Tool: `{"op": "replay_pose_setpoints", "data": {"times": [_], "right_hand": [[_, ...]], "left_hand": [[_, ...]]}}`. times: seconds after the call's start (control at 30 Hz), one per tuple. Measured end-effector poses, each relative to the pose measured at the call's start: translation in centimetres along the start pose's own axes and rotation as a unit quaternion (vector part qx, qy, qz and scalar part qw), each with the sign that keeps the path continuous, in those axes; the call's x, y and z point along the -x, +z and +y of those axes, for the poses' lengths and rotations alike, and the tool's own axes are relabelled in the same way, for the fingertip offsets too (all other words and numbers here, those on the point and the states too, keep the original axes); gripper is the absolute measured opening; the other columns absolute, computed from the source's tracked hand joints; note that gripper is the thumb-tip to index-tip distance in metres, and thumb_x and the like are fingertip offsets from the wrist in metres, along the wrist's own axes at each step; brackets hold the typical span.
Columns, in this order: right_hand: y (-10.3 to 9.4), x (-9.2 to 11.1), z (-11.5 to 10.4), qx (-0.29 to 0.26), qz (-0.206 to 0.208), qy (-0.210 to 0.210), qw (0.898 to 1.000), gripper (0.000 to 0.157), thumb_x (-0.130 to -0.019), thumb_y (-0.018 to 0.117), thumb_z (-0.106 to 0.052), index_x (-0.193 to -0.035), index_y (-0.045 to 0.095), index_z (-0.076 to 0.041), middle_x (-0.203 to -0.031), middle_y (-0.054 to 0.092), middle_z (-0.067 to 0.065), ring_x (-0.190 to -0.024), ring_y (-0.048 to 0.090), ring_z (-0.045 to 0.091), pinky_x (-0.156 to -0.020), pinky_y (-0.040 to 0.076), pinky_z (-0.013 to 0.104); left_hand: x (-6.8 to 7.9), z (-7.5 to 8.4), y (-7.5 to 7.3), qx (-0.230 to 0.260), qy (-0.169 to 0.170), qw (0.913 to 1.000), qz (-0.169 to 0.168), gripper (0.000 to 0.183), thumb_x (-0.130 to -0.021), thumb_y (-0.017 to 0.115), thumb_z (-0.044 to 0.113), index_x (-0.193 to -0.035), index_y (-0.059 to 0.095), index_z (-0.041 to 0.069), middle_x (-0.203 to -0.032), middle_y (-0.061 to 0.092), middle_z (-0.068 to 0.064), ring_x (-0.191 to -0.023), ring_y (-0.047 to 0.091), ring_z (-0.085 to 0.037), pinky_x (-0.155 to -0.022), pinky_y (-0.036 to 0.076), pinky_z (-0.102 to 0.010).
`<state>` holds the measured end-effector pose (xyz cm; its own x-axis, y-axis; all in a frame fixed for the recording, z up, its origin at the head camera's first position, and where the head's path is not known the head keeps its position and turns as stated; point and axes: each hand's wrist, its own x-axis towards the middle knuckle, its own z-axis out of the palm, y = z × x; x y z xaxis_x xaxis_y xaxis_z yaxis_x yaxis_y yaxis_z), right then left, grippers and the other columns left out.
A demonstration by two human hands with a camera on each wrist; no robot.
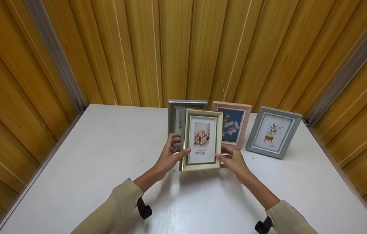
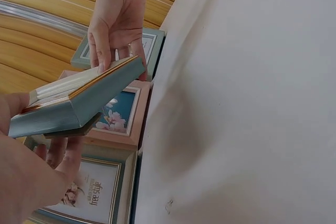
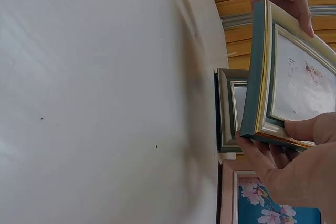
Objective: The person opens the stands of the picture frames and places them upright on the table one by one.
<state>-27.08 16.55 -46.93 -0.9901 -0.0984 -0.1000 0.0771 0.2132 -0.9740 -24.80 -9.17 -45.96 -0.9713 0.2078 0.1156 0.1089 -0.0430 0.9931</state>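
Both hands hold a cream picture frame (image 1: 218, 130) with gold edging and a flower photo, raised over the table. My left hand (image 1: 169, 156) grips its left side, thumb on the front and fingers behind. On the opposite side my right hand (image 1: 234, 161) pinches the lower corner, thumb on the front. The held frame's blue-grey side (image 2: 102, 98) shows in the left wrist view, with a dark flap under it. Behind it stands a silver-grey frame (image 1: 171, 113), partly hidden. To its right is a pink frame (image 1: 244, 125) with a blossom picture, partly covered by the held one.
A grey-green frame (image 1: 255, 139) with a plant picture stands at the right, tilted back. The white table (image 1: 112, 146) reaches back to a wood-patterned panel wall (image 1: 138, 58). Side walls with metal strips (image 1: 56, 55) flank it.
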Motion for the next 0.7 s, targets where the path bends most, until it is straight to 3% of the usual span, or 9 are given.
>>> {"op": "replay_pose_setpoints", "data": {"times": [0.3, 0.43, 0.7], "right_hand": [[0.0, -0.1, 0.8, -0.013, -0.027, 0.002, 1.0, 0.043, -0.1, 0.058, 0.0, -0.141, 0.052, 0.009, -0.121, 0.063, 0.021, -0.093, 0.069, 0.013, -0.079, 0.063, 0.036], [0.1, -0.2, 1.0, -0.014, -0.041, 0.002, 0.999, 0.041, -0.1, 0.056, 0.001, -0.14, 0.052, 0.01, -0.128, 0.063, 0.024, -0.097, 0.068, 0.014, -0.082, 0.063, 0.038], [-0.2, -0.4, 1.2, -0.034, -0.087, 0.011, 0.996, 0.046, -0.103, 0.051, -0.001, -0.148, 0.044, 0.008, -0.134, 0.06, 0.021, -0.103, 0.066, 0.013, -0.085, 0.062, 0.036]], "left_hand": [[0.8, 1.4, 1.6, -0.025, 0.016, 0.9996, 0.002, 0.062, -0.092, 0.076, 0.023, -0.144, 0.042, 0.018, -0.134, 0.057, -0.012, -0.112, 0.059, -0.02, -0.098, 0.05, -0.041], [1.2, 2.1, 2.4, -0.026, 0.018, 0.9995, -0.006, 0.065, -0.091, 0.077, 0.024, -0.146, 0.042, 0.021, -0.137, 0.057, -0.011, -0.115, 0.058, -0.02, -0.097, 0.052, -0.04], [1.9, 2.9, 3.6, -0.038, 0.045, 0.9964, -0.062, 0.071, -0.094, 0.073, 0.027, -0.156, 0.037, 0.024, -0.145, 0.053, -0.012, -0.124, 0.057, -0.024, -0.099, 0.055, -0.041]]}}
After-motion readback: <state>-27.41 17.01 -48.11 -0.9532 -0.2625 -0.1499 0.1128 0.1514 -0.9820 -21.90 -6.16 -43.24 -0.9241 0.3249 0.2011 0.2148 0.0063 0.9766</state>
